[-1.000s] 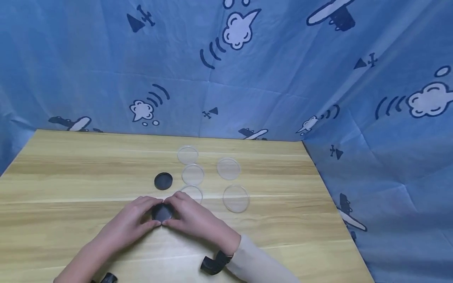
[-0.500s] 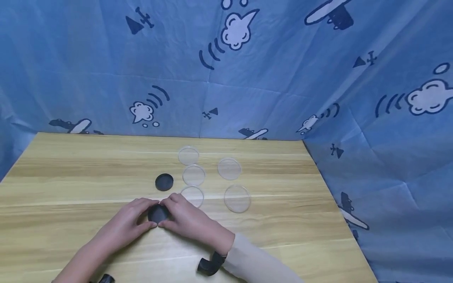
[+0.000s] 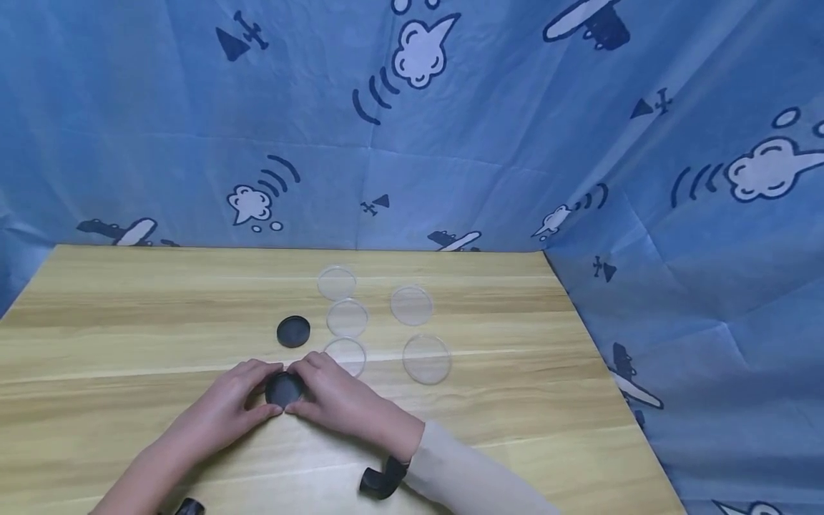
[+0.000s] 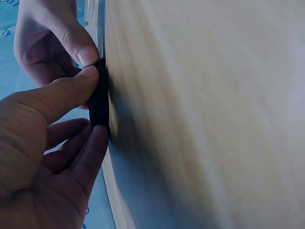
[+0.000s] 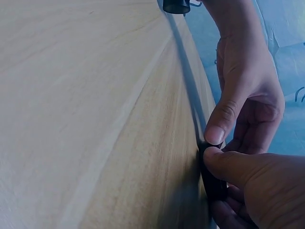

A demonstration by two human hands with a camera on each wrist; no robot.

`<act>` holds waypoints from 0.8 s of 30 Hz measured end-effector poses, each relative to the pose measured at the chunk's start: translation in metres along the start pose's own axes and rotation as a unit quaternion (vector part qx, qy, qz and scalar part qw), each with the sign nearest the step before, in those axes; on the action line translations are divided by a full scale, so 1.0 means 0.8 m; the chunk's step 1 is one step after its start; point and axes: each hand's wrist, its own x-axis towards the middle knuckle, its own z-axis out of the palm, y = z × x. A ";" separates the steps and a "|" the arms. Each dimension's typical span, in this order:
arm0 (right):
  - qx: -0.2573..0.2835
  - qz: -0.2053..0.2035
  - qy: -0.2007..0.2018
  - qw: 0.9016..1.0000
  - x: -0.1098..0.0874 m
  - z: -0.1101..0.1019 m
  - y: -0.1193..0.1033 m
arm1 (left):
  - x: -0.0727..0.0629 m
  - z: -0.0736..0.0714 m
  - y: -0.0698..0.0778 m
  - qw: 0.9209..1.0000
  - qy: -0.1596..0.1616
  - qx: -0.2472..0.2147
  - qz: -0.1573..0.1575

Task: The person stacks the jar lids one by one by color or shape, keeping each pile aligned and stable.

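Note:
Both hands hold one shallow black round lid (image 3: 284, 391) low over the table. My left hand (image 3: 215, 408) grips its left edge between thumb and fingers. From the other side, my right hand (image 3: 341, 395) pinches the right edge, and the two thumbs nearly meet at the near rim. In the left wrist view the lid (image 4: 99, 102) shows edge-on, close against the wood, and its dark side wall (image 5: 213, 179) shows in the right wrist view too. A second black round lid (image 3: 293, 332) lies flat just beyond the hands.
Several clear round lids lie right of the black ones: a near one (image 3: 345, 357) partly behind my right hand, others (image 3: 347, 317) in a column, and a larger one (image 3: 427, 359) farther right. Blue patterned cloth (image 3: 309, 129) hangs behind the wooden table (image 3: 515, 400) and along its right side.
Both hands have shifted slightly left with the held black lid, mostly in the first half second. The other lids stay in place, while the head view has turned a little.

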 end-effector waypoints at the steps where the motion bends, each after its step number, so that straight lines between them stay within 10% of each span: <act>1: 0.001 0.001 0.001 1.000 0.000 0.000 0.001 | 0.000 0.000 0.000 1.000 0.000 0.000 0.002; 10: 0.020 0.003 -0.002 1.000 -0.002 0.000 0.002 | 0.007 -0.015 0.000 0.998 -0.043 -0.021 -0.031; 24: 0.015 0.003 0.006 1.000 -0.001 0.003 0.004 | 0.061 -0.030 -0.022 0.997 -0.023 -0.006 -0.075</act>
